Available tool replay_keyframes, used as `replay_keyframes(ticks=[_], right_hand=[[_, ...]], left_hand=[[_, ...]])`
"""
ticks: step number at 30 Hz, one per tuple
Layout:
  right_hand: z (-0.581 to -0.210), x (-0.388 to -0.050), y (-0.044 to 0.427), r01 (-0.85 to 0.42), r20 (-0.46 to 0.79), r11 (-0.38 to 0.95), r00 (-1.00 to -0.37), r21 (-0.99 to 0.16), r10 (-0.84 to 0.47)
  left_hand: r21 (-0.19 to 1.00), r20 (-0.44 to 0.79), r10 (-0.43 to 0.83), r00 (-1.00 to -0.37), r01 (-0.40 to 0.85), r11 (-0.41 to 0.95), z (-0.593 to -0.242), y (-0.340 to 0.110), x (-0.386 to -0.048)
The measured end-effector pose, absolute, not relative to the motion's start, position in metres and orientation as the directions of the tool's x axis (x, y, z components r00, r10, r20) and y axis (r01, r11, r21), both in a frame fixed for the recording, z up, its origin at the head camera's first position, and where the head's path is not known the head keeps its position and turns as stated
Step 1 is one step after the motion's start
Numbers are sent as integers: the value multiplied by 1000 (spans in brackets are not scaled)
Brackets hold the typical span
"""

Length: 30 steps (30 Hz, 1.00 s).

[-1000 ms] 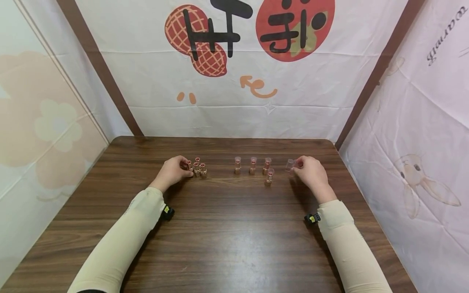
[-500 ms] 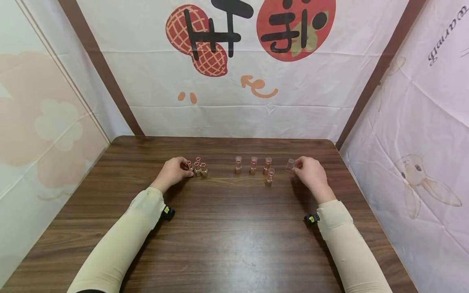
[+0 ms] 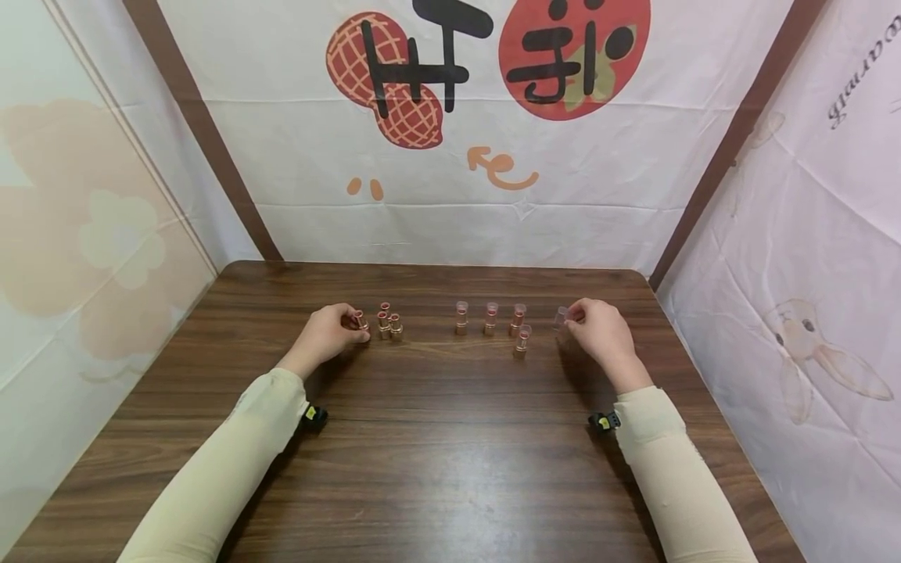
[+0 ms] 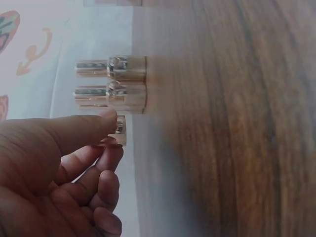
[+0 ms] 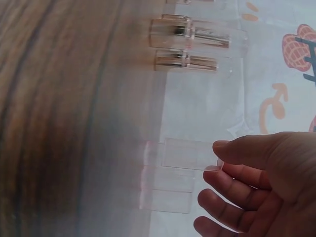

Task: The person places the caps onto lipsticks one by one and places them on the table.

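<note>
My left hand (image 3: 326, 338) pinches a gold lipstick tube (image 3: 361, 320) between thumb and fingertips. In the left wrist view that lipstick's base (image 4: 120, 131) sits a little off the table, and the thumb covers its upper part. Just right of it stand three uncapped gold lipsticks (image 3: 384, 322), close together. On the right, my right hand (image 3: 601, 336) pinches a clear cap (image 5: 190, 154) by its end with thumb and index finger. Other clear caps (image 5: 168, 201) stand beneath it in the right wrist view. The other right-hand fingers are loosely bent.
Several lipsticks with clear caps on stand mid-table; one (image 3: 522, 342) is nearer than the row (image 3: 490, 320). The brown wooden table (image 3: 436, 453) meets a printed white cloth (image 3: 450, 234) behind. More cloth (image 3: 795, 313) hangs at the right side.
My left hand has drawn its lipstick up and slightly left, away from the three beside it. The right hand and its cap have barely moved. The head view has shifted slightly.
</note>
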State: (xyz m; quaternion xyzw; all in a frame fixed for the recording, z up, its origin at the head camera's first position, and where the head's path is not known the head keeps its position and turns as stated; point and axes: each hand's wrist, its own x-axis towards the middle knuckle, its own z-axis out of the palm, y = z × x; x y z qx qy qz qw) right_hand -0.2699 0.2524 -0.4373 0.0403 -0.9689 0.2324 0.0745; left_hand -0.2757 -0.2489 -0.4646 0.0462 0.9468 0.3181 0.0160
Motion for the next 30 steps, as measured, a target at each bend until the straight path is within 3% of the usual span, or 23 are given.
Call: replay_keyframes(ticks=[14, 30], right_hand=[[-411, -264, 245, -226, 217, 846, -967, -483, -134], [-365, -247, 216, -385, 238, 766, -923, -515, -304]], left_hand=[[589, 112, 212, -971, 237, 772, -448, -204, -249], [632, 115, 370, -922, 355, 689, -439, -141, -233]])
